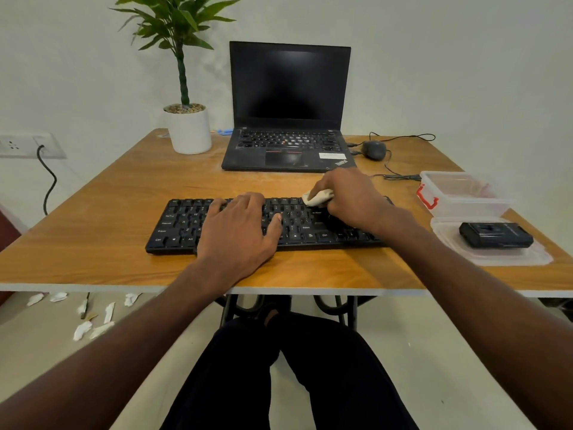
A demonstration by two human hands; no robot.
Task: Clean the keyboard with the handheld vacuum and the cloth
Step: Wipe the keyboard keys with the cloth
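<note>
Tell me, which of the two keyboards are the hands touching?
The separate black keyboard nearest the table's front edge. The left hand rests flat on it, the right hand wipes it with a cloth. The laptop behind lies untouched.

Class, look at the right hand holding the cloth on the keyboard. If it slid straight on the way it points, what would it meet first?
Probably the laptop. The right hand, gripping the cloth, points away and slightly left across the keyboard; beyond is bare table, then the laptop's front edge. Depth is uncertain.

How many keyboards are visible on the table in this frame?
2. A separate black keyboard lies near the front edge under both hands; the second is built into the open laptop behind it. None appears to be hidden.
</note>
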